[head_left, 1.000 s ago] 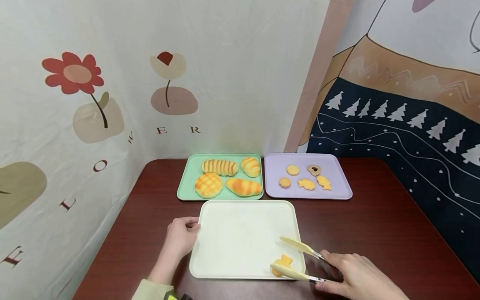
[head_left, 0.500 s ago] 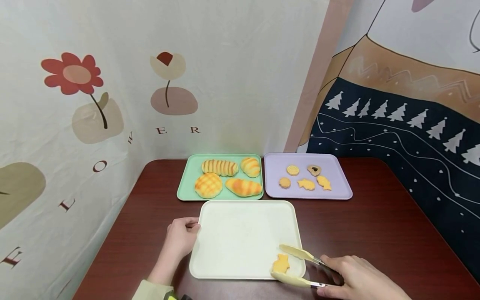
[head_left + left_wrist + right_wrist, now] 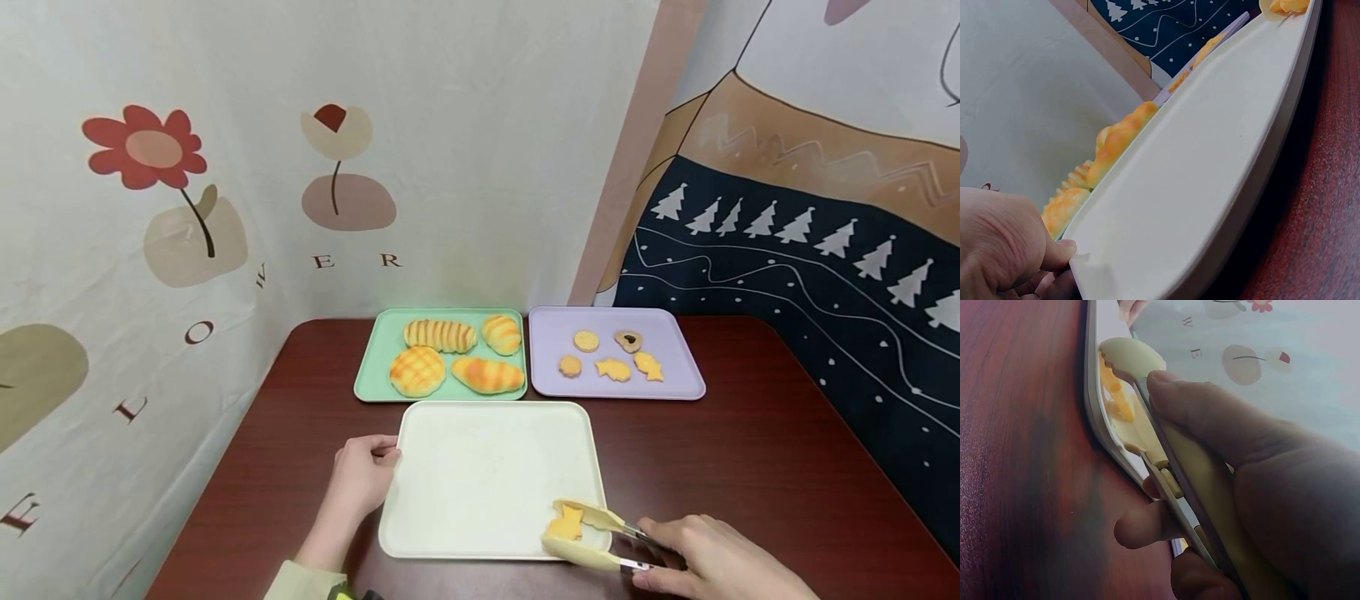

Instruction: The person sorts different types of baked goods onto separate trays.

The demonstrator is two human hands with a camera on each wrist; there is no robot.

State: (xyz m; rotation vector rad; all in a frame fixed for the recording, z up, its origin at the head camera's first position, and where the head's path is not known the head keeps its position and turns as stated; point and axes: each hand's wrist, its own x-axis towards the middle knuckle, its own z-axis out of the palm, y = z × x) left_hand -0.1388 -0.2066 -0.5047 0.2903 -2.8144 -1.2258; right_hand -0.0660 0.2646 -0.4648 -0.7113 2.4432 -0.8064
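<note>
My right hand (image 3: 712,562) comes in low from the near right corner of the dark red wooden table (image 3: 750,450), palm down and knuckles up, with the fingers wrapped along the handles of a pair of pale yellow tongs (image 3: 592,537). From my right wrist I see my index finger lying straight along the upper arm of the tongs, while my thumb and lower fingers curl under the other arm. The two spoon-shaped tips reach over the near right corner of the cream tray (image 3: 480,467) and close on either side of a small orange star-shaped cookie (image 3: 564,523), which sits low at that corner; I cannot tell whether it is lifted off the tray. My left hand (image 3: 362,477) rests at the tray's left edge, wrist straight and forearm angled in from the near left, a yellow-green sleeve (image 3: 300,583) showing at the cuff. Its thumb lies over the rim and the fingers curl beneath, pinching the tray's corner, as the left wrist view shows closely. Beyond the cream tray, touching side by side, stand a green tray (image 3: 367,367) with four bread rolls (image 3: 450,357) and a lilac tray (image 3: 675,358) with five small cookies (image 3: 611,353).
</note>
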